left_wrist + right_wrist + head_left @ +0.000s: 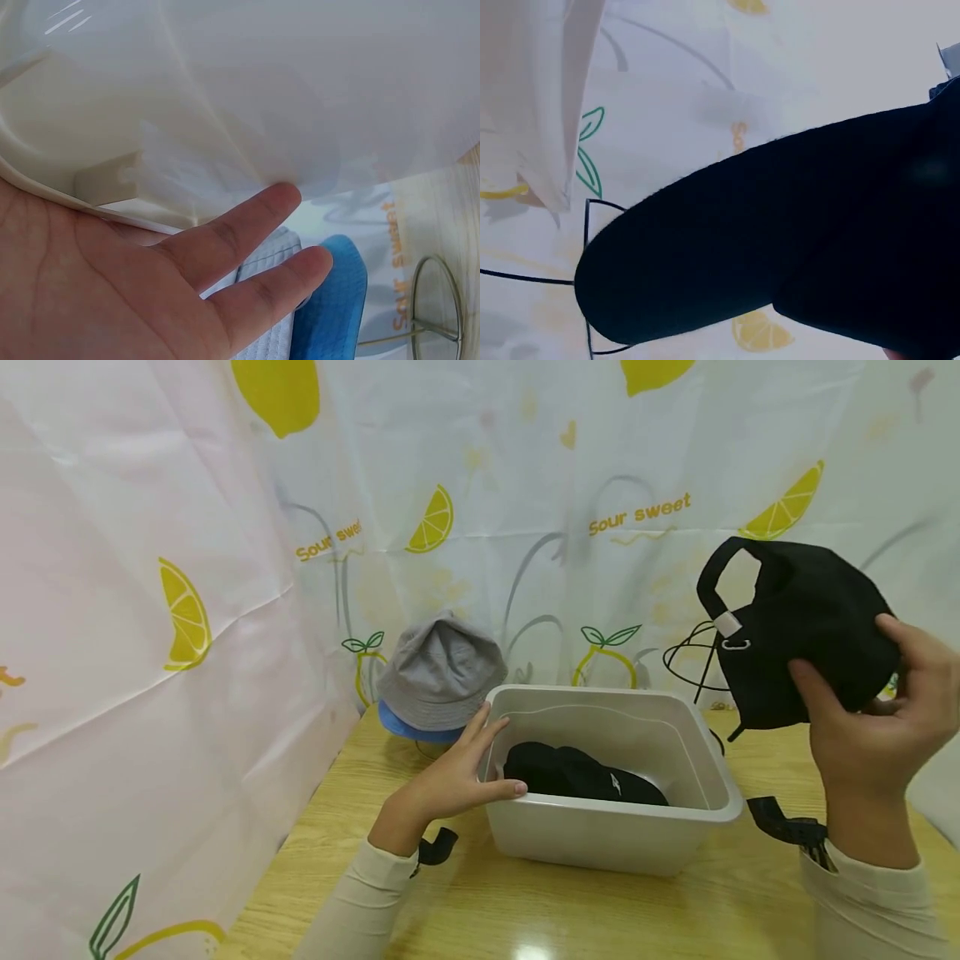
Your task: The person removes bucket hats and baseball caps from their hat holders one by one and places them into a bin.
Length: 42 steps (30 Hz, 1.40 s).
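Up at the right of the head view, my right hand [892,710] grips a black cap [817,618], thumb on one side and fingers behind. The cap's back strap and opening face left; its dark brim [705,247] fills much of the right wrist view. My left hand [457,777] rests at the left front corner of a light grey plastic bin [600,835], thumb along the front rim. Its fingers [247,232] stretch out beside the bin's wall in the left wrist view. A second black cap [577,772] lies inside the bin, partly hidden by the front wall.
Behind the bin on the left, a grey bucket hat [442,668] sits over a blue hat [401,722] on a wire stand [439,322]. A black wire stand [686,656] is at the back right, partly behind the held cap. Lemon-print cloth [510,468] surrounds the wooden table [330,827].
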{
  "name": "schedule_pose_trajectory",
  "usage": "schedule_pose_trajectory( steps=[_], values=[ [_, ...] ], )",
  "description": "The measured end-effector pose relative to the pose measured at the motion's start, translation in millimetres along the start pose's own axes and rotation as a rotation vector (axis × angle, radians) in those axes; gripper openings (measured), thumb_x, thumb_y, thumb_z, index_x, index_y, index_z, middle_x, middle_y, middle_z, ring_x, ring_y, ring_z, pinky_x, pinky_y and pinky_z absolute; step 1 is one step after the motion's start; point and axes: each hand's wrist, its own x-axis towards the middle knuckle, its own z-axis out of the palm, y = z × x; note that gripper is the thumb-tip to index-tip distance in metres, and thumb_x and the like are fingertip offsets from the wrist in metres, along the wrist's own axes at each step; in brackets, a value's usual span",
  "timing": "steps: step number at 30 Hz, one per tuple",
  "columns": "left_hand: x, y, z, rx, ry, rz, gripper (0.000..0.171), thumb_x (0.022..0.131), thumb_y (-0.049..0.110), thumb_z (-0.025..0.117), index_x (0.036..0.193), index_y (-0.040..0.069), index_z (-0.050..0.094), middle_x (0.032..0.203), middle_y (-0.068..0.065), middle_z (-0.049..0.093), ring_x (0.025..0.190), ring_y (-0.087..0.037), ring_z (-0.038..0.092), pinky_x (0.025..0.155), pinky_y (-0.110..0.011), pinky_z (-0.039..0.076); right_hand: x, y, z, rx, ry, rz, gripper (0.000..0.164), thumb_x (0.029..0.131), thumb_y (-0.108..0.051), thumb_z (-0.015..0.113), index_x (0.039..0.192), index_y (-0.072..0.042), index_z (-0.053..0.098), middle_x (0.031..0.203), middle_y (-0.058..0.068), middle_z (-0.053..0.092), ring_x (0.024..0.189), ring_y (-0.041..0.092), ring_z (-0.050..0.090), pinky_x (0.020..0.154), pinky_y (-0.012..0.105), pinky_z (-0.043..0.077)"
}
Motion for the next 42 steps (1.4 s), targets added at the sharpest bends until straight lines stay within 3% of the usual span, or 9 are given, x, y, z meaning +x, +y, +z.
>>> schedule_pose_trajectory(
  steps=[4,7,10,12,18,26,28,33,42],
  values=[
    [-0.2,0.2,-0.6,-0.005,0.001,0.008,0.1,0.086,0.073,0.069,0.164,0.046,0.011,0.174,0.008,-0.015,0.158,-0.033,0.021,0.117,-0.06,0.037,9.7,-12.9,6.2,-0.026,-0.087,-0.052,0.075,0.073,-0.046,0.094,0.119,0.008,0.07,0.116,-0.005,0.07,0.115,0.013,0.062,0.097,0.014,0.046],
    [-0.7,0.1,-0.7,-0.005,0.0,0.009,0.101,0.086,0.073,0.068,0.164,0.046,0.011,0.174,0.008,-0.015,0.158,-0.034,0.02,0.118,-0.06,0.036,17.1,-19.0,9.0,-0.001,-0.188,-0.032,0.069,0.074,-0.036,0.095,0.122,0.007,0.071,0.115,-0.018,0.064,0.107,0.0,0.059,0.081,0.008,0.045],
    [-0.9,-0.2,-0.1,-0.003,-0.001,0.009,0.101,0.086,0.073,0.069,0.164,0.045,0.012,0.174,0.007,-0.014,0.158,-0.034,0.02,0.118,-0.06,0.036,22.7,-17.6,9.8,0.007,-0.265,-0.018,0.064,0.074,-0.025,0.094,0.125,0.005,0.071,0.113,-0.02,0.062,0.097,-0.005,0.058,0.066,0.005,0.039],
    [-0.6,-0.5,0.4,0.003,0.002,0.011,0.101,0.086,0.073,0.069,0.164,0.045,0.012,0.174,0.007,-0.014,0.158,-0.034,0.02,0.118,-0.06,0.036,26.0,-15.6,10.2,0.004,-0.306,-0.021,0.063,0.074,-0.022,0.094,0.126,0.005,0.07,0.115,-0.02,0.061,0.093,-0.007,0.06,0.063,0.002,0.036],
    [-0.2,-1.2,0.9,0.005,0.005,0.01,0.1,0.086,0.073,0.068,0.164,0.046,0.012,0.174,0.007,-0.014,0.158,-0.034,0.021,0.117,-0.06,0.037,29.5,-16.6,20.9,0.112,-0.389,-0.022,0.063,0.072,-0.01,0.094,0.127,0.009,0.068,0.12,-0.009,0.064,0.098,0.0,0.068,0.071,0.004,0.048],
    [-1.1,0.1,0.3,0.006,0.005,0.008,0.1,0.086,0.074,0.068,0.164,0.046,0.013,0.174,0.008,-0.014,0.158,-0.035,0.022,0.117,-0.061,0.037,21.7,-42.0,36.7,0.201,-0.481,-0.056,0.058,0.072,-0.005,0.093,0.123,0.01,0.069,0.119,0.013,0.069,0.105,0.008,0.066,0.072,0.006,0.05],
    [-1.3,-0.2,0.4,0.005,0.005,0.005,0.099,0.086,0.073,0.068,0.164,0.046,0.013,0.174,0.008,-0.014,0.158,-0.035,0.021,0.117,-0.061,0.037,20.7,-45.9,40.6,0.191,-0.511,-0.084,0.057,0.071,-0.005,0.093,0.121,0.009,0.071,0.115,0.018,0.069,0.106,0.008,0.064,0.072,0.006,0.049],
    [-1.3,-1.1,1.2,0.005,0.008,0.0,0.1,0.086,0.073,0.069,0.164,0.047,0.012,0.174,0.009,-0.015,0.157,-0.034,0.022,0.117,-0.061,0.037,19.3,-45.4,45.8,0.122,-0.584,-0.157,0.057,0.073,-0.012,0.094,0.122,0.006,0.072,0.112,0.017,0.069,0.109,0.003,0.063,0.07,0.002,0.047],
    [1.5,-3.4,1.9,0.022,0.012,0.005,0.099,0.085,0.075,0.068,0.163,0.049,0.012,0.174,0.01,-0.014,0.157,-0.033,0.023,0.117,-0.06,0.037,14.3,-23.0,59.5,0.091,-0.729,-0.242,0.065,0.065,-0.007,0.097,0.125,-0.002,0.073,0.12,0.018,0.069,0.115,0.007,0.06,0.078,0.003,0.047]
  ],
)
